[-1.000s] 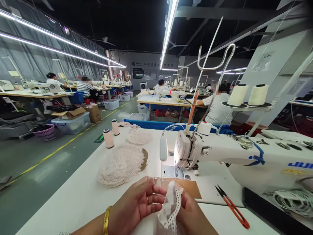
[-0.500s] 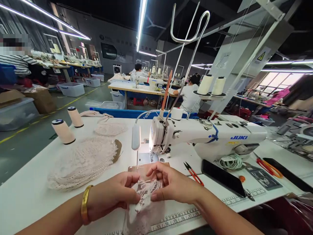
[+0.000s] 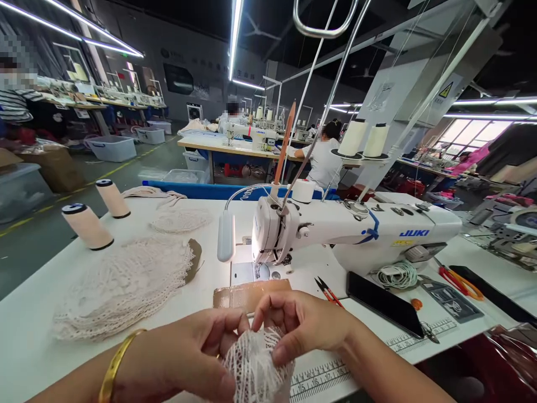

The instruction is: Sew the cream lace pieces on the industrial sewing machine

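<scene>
A piece of pale lace fabric (image 3: 255, 366) is held between my two hands near the table's front edge. My left hand (image 3: 188, 358), below a gold bangle, grips its left side with thumb and fingers. On the other side my right hand (image 3: 304, 330) pinches the upper right of the lace, thumb on top. The lace's lower end runs out of the picture. Just beyond my hands lies a tan strip (image 3: 251, 295) on the table. The sewing machine (image 3: 310, 224) stands behind it, its needle area lit by a small lamp (image 3: 227, 238).
Left stand a stack of lace pieces (image 3: 126, 285) and two thread cones (image 3: 87, 226). To the right lie red-handled snips (image 3: 329, 292), a black phone (image 3: 384, 304), orange-handled scissors (image 3: 461, 284) and a coiled cord (image 3: 396, 275). A printed ruler (image 3: 323, 378) runs along the front edge. Other people sit at machines farther off.
My hands have come closer and lower with the lace, which is now spread wider between them. More of the tan strip shows. The view has shifted slightly.
</scene>
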`<state>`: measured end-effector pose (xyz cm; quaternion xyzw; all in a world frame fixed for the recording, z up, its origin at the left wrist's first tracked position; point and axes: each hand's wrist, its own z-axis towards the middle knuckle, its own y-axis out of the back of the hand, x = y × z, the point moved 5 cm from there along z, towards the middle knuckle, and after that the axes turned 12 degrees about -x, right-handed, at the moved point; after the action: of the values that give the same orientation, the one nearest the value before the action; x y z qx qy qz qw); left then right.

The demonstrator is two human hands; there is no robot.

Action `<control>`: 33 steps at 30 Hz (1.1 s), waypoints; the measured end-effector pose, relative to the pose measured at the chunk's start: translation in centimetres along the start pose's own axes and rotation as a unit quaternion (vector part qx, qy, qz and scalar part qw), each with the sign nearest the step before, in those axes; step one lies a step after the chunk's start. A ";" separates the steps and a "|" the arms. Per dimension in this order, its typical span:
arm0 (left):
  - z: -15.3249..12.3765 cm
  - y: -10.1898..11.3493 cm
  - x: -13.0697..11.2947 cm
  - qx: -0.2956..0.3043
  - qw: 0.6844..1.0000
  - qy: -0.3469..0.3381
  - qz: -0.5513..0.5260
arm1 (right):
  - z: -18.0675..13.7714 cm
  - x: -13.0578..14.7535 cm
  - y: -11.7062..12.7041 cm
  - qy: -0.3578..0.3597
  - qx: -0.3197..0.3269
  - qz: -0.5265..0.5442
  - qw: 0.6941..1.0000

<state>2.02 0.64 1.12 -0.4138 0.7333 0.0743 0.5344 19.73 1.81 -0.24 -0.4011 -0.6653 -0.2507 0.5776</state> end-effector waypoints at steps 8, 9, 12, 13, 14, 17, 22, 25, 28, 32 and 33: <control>4.9 3.6 -0.8 -0.233 0.926 -0.135 0.264 | 2.3 -1.2 2.3 0.058 -0.124 -0.179 0.974; 5.2 3.8 -0.8 -0.244 0.911 -0.152 0.294 | 2.3 -1.4 2.4 0.075 -0.138 -0.199 0.967; 5.2 3.8 -0.9 -0.275 0.872 -0.192 0.356 | 1.9 -1.4 2.5 0.104 -0.179 -0.251 0.946; 5.0 3.8 -0.8 -0.285 0.863 -0.201 0.364 | 1.8 -1.3 2.4 0.108 -0.184 -0.260 0.941; 4.8 3.8 -0.8 -0.297 0.854 -0.212 0.371 | 1.7 -1.2 2.3 0.115 -0.190 -0.268 0.938; 4.1 3.9 -0.9 -0.332 0.813 -0.271 0.395 | 1.5 -0.4 2.0 0.163 -0.212 -0.288 0.920; 3.4 3.2 -0.8 -0.325 0.765 -0.370 0.415 | 1.2 0.3 1.5 0.240 -0.233 -0.283 0.899; 3.0 2.7 -0.7 -0.318 0.737 -0.415 0.429 | 1.0 0.3 1.2 0.259 -0.241 -0.295 0.888; 2.7 2.5 -0.7 -0.320 0.719 -0.441 0.431 | 0.8 0.1 1.1 0.264 -0.246 -0.297 0.884; 2.4 2.3 -1.0 -0.317 0.715 -0.466 0.413 | 0.7 0.1 1.0 0.250 -0.236 -0.282 0.896; 2.4 2.3 -1.0 -0.315 0.715 -0.472 0.409 | 0.6 0.2 0.9 0.253 -0.235 -0.285 0.894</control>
<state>2.28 3.94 0.21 -0.1295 0.4177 0.6979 0.5671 20.11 2.88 -0.27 -0.2407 -0.5040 -0.6468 0.5194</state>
